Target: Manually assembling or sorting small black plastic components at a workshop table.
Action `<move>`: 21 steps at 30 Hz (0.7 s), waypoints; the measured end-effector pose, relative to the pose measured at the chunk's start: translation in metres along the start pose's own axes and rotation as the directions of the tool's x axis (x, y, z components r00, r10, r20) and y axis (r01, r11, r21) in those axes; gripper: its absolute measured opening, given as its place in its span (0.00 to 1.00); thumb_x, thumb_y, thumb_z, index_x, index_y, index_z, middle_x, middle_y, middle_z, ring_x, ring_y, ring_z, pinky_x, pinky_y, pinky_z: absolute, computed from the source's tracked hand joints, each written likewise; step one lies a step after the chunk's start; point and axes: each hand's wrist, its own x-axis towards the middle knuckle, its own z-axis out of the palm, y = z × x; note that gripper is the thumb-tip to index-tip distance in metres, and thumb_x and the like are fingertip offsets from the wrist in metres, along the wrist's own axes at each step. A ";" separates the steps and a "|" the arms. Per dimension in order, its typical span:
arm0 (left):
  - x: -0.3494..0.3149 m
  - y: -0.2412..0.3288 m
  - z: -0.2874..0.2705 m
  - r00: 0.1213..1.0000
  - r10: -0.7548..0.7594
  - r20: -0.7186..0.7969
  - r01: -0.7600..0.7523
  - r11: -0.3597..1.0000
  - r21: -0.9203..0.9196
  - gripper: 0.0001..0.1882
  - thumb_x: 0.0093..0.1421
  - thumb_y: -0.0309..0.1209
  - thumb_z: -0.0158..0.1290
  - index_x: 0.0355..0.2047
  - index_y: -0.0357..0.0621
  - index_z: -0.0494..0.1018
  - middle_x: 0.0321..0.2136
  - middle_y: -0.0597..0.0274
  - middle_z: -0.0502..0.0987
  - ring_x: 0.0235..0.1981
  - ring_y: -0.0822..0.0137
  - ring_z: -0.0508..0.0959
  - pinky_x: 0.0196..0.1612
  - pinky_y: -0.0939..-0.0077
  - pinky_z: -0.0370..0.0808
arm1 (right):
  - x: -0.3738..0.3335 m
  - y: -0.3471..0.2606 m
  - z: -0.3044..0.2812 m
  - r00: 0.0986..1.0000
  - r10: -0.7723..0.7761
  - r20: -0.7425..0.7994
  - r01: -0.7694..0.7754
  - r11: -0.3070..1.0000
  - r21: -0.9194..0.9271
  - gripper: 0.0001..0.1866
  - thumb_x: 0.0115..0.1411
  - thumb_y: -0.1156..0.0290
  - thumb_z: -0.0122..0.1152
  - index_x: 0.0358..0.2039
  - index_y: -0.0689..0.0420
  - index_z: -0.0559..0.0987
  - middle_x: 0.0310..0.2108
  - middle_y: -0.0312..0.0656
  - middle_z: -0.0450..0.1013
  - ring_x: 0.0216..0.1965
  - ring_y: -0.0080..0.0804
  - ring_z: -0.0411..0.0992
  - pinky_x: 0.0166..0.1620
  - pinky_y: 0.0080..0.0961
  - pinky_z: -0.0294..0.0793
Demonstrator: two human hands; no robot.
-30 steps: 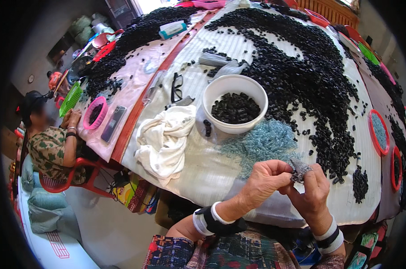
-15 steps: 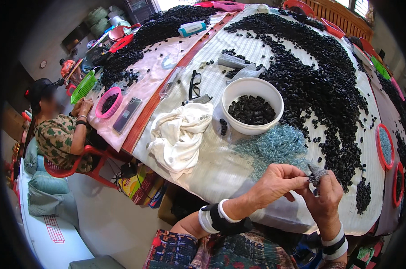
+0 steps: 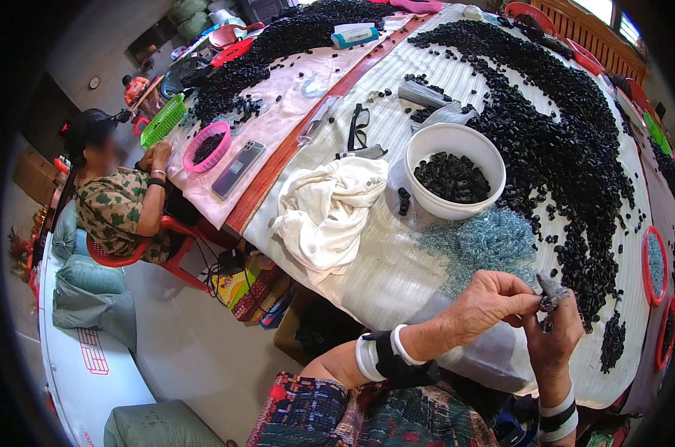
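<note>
My left hand (image 3: 494, 304) and my right hand (image 3: 555, 339) meet in front of me over the near edge of the table. Their thumbs and fingers pinch together at one spot, on something too small to make out. A grey cover (image 3: 552, 292) wraps a fingertip of my right hand. Just beyond my hands lies a heap of small clear bluish pieces (image 3: 486, 242). Behind it stands a white bowl (image 3: 456, 213) partly filled with short black cylindrical pieces (image 3: 453, 177). Many more of the same black pieces (image 3: 575, 134) spread over the cloth to the right.
A crumpled white cloth (image 3: 326, 216) and black-framed glasses (image 3: 359, 127) lie left of the bowl. Red trays (image 3: 651, 299) line the right edge. Across a wooden strip (image 3: 278, 173), a seated person (image 3: 118, 197) works near a phone (image 3: 238, 170) and a pink basket (image 3: 220, 158).
The view has swung slightly left, so the whole scene sits farther right in the picture. My hands keep their pinch together, with little visible change in the fingers.
</note>
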 end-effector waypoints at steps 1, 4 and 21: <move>0.000 0.000 0.001 1.000 0.007 -0.009 -0.008 1.000 -0.014 0.09 0.58 0.28 0.57 0.34 0.33 0.76 0.27 0.58 0.79 0.28 0.73 0.79 0.33 0.80 0.78 | 0.000 0.002 0.000 1.000 0.002 -0.003 -0.002 1.000 0.004 0.20 0.47 0.78 0.65 0.43 0.63 0.75 0.27 0.40 0.67 0.22 0.29 0.67 0.23 0.23 0.65; 0.002 -0.003 0.004 0.999 0.029 -0.025 -0.030 0.999 -0.034 0.09 0.58 0.28 0.57 0.34 0.34 0.76 0.27 0.59 0.79 0.27 0.73 0.79 0.33 0.81 0.78 | 0.002 -0.002 -0.002 0.996 0.084 0.033 -0.086 0.995 0.044 0.19 0.45 0.76 0.68 0.38 0.65 0.73 0.30 0.47 0.69 0.29 0.42 0.70 0.31 0.31 0.70; 0.008 -0.013 -0.001 0.999 0.013 -0.035 -0.016 0.996 -0.091 0.08 0.59 0.28 0.55 0.33 0.33 0.75 0.27 0.59 0.79 0.28 0.72 0.79 0.34 0.80 0.79 | -0.005 0.013 0.007 0.998 -0.046 -0.039 0.044 0.998 -0.032 0.17 0.44 0.77 0.69 0.35 0.66 0.74 0.25 0.43 0.66 0.18 0.30 0.63 0.20 0.25 0.62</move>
